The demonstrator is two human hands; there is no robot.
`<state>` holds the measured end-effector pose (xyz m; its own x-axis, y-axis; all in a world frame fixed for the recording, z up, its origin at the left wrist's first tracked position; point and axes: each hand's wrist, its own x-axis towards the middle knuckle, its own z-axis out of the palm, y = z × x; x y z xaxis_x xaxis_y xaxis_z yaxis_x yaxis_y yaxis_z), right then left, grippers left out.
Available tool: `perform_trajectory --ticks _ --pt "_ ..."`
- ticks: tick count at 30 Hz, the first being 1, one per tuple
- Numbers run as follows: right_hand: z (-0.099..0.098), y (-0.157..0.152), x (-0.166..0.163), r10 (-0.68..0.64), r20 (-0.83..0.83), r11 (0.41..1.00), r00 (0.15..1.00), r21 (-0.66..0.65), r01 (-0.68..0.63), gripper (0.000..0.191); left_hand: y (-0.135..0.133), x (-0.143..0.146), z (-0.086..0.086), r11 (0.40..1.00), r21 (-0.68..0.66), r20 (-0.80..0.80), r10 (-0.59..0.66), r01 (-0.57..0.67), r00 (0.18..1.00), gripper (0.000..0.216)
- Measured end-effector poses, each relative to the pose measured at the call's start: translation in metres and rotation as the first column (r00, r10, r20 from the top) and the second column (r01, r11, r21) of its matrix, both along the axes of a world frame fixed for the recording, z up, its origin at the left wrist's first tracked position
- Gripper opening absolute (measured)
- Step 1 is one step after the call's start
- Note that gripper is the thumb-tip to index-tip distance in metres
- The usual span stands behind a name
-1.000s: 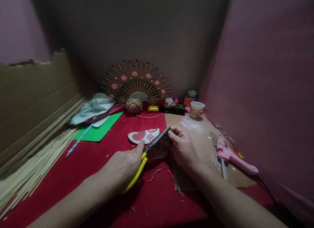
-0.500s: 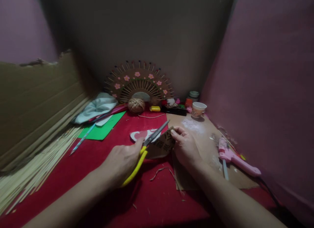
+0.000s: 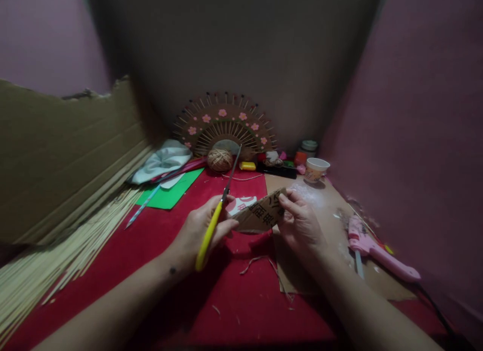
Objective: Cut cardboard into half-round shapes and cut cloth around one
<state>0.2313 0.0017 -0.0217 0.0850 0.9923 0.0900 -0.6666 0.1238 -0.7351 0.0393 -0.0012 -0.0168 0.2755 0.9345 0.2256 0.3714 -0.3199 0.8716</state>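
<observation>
My left hand (image 3: 204, 227) grips a pair of yellow-handled scissors (image 3: 210, 230), whose blades point up and away from me. Its thumb and fingers also reach the left end of a piece of printed cardboard (image 3: 260, 215). At the right end of that piece, my right hand (image 3: 302, 220) pinches it between thumb and fingers. The cardboard bears dark printed characters and is held tilted above the red cloth. Just behind it lies a white piece with a red pattern (image 3: 241, 205), partly covered by the cardboard.
A pink glue gun (image 3: 381, 250) lies on a cardboard sheet (image 3: 332, 205) at right, near a paper cup (image 3: 316, 170). At the back are a decorated fan (image 3: 226, 119) and a twine ball (image 3: 219, 160). Thin sticks (image 3: 71, 255), green paper (image 3: 169, 195) and a pencil (image 3: 143, 206) lie left.
The scissors have swung from pointing right across the cardboard to pointing upward, away from it. My left fingers have come to the cardboard's left end. The whole view has shifted slightly.
</observation>
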Motion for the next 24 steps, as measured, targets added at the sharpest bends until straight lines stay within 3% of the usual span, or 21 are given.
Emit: perform_trajectory --ticks 5,9,15,20,24 --pt "-0.005 -0.009 -0.013 0.198 0.043 0.98 0.979 0.016 -0.199 0.028 -0.007 0.003 -0.002 0.982 0.185 -0.001 0.034 -0.033 0.999 0.038" --pt "-0.012 -0.01 -0.014 0.228 0.087 0.971 0.97 0.051 -0.233 0.023 -0.008 0.002 -0.004 0.949 0.316 -0.076 0.015 0.01 0.997 0.036" --pt "-0.001 -0.008 -0.006 0.322 0.242 0.915 0.915 0.168 -0.366 0.025 -0.002 -0.008 -0.004 0.829 0.544 -0.247 0.011 0.129 0.969 0.032" --pt "0.005 -0.009 -0.003 0.313 0.269 0.918 0.911 0.158 -0.363 0.024 0.0 -0.012 0.0 0.821 0.535 -0.393 0.034 0.198 0.919 0.038" --pt "0.003 -0.006 -0.002 0.206 0.152 0.968 0.967 0.11 -0.224 0.02 0.001 -0.014 0.0 0.845 0.481 -0.466 0.023 0.232 0.885 0.049"
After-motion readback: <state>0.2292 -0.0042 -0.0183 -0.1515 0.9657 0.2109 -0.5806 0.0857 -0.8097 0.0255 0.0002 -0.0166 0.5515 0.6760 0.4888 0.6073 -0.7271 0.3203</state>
